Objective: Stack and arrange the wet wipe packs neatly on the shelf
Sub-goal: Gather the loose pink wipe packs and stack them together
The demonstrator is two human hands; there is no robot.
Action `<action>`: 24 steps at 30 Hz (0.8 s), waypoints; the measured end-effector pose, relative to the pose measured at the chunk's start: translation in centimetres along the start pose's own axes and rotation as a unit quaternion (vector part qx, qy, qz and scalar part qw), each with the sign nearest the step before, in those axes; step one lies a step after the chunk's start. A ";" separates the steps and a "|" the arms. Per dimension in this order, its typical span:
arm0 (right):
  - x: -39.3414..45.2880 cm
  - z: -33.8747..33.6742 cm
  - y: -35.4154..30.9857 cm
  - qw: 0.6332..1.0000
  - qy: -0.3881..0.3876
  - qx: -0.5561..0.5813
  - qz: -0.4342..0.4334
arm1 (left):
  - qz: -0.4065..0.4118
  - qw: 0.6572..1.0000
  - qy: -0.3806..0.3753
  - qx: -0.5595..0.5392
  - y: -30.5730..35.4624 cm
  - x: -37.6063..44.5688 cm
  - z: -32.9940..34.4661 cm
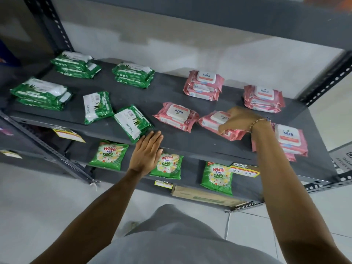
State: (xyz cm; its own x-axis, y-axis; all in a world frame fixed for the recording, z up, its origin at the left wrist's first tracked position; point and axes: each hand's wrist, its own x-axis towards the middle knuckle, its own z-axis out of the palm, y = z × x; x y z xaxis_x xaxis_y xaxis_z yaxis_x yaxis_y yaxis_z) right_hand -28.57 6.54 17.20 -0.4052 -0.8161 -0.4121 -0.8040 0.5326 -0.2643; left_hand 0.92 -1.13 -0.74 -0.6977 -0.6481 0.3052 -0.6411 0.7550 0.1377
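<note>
On the dark grey shelf (200, 143) lie green wet wipe packs on the left and pink ones on the right. My right hand (238, 120) grips a pink pack (213, 122) that lies skewed near the middle right. Beside it sits another skewed pink pack (176, 117). Pink stacks stand at the back (204, 85), back right (263, 99) and front right (291, 140). My left hand (147, 155) is flat and open at the shelf's front edge, fingertips just short of a tilted green pack (133, 122). Another loose green pack (97, 106) lies left of it.
Three green stacks stand at the back left (75, 64), back middle (133, 75) and front left (41, 96). On the lower shelf lie green detergent pouches (108, 155) and a cardboard box (205, 197). Price tags (244, 170) hang on the shelf edge. Slotted uprights (323, 80) frame the rack.
</note>
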 end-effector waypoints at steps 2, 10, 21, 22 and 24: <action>0.0 -0.4 -1.0 0.999 0.010 0.040 -0.015 | 0.002 1.000 -0.014 -0.002 -0.2 0.1 -0.1; 2.1 2.4 -7.5 0.976 0.124 0.147 -0.103 | 0.013 1.000 -0.010 0.019 -0.9 0.1 0.9; 4.8 4.4 -11.5 0.989 0.051 0.048 -0.130 | 0.029 0.998 0.058 0.011 -0.7 0.1 1.9; 4.8 4.2 -11.4 0.989 0.038 0.053 -0.131 | 0.017 0.997 0.070 -0.006 -0.4 0.1 1.9; 4.6 3.5 -11.2 0.988 0.006 0.073 -0.139 | -0.024 0.992 0.105 -0.065 0.6 0.1 1.4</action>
State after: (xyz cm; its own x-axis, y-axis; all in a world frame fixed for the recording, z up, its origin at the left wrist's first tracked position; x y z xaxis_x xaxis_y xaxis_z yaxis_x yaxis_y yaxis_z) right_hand -19.85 -2.40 15.23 -0.1832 -0.9373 -0.2965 -0.8144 0.3136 -0.4883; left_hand -0.05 -0.87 -1.94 -0.5769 -0.6586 0.4831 -0.6155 0.7393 0.2730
